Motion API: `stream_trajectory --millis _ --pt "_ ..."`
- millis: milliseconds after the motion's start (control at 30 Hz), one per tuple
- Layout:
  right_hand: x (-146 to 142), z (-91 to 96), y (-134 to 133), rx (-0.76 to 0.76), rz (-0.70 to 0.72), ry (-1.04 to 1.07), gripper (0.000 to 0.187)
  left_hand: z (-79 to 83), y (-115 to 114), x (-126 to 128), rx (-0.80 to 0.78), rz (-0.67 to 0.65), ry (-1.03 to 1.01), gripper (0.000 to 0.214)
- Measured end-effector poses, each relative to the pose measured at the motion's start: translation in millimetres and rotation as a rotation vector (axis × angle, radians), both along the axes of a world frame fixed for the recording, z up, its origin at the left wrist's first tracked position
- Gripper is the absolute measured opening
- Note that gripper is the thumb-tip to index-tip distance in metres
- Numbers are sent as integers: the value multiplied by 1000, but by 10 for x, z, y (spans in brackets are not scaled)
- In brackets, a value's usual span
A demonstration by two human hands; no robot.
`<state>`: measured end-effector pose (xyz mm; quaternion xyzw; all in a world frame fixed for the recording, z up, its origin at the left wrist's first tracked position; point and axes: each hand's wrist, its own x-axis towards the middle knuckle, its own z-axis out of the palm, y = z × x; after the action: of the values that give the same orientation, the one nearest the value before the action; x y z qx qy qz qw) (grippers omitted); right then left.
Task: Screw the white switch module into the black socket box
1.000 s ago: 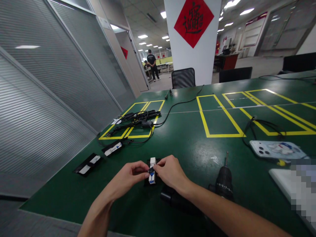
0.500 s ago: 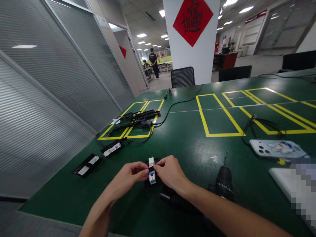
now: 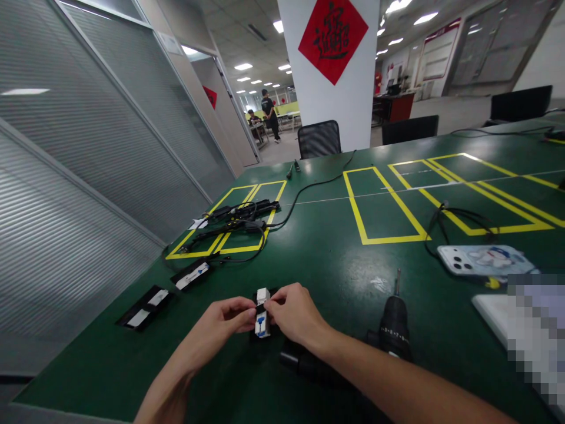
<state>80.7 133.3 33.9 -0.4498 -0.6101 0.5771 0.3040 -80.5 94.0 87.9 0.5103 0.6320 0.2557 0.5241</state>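
A small white block (image 3: 262, 325) with a blue mark lies on a black piece on the table in front of me, a narrow black strip (image 3: 260, 308) crossing its middle. My left hand (image 3: 229, 316) pinches at the strip's left end, thumb and forefinger closed against the block's side. From the other side, my right hand (image 3: 295, 313) pinches at the right end with its fingertips together. The fingertips partly hide the strip's ends.
Right of my hands lies a black power drill (image 3: 394, 333), its bit pointing away. Beyond it are a phone (image 3: 488, 260) and a coiled cable (image 3: 468, 221). Two black strips with white pieces (image 3: 143, 309) lie left, near tangled black cables (image 3: 241, 217). Yellow tape (image 3: 395, 240) marks the table.
The view has turned slightly, so the whole scene sits a little further left. Both hands stay at the black strip, with no clear change in their grip.
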Motion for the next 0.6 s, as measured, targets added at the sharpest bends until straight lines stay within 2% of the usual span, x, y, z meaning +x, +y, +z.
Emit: stream_trajectory --millis 167,333,433,600 --pt "-116 44 9 -26 13 -88 19 12 -27 -86 -16 32 42 22" --pt "-291 233 39 -120 18 -179 20 21 -26 -285 -30 73 88 24" --pt "-400 324 50 -113 -1 -185 19 -2 -31 -411 -38 115 112 26" --pt "-566 307 33 -86 -31 -166 20 -51 -61 -562 -46 173 151 30"
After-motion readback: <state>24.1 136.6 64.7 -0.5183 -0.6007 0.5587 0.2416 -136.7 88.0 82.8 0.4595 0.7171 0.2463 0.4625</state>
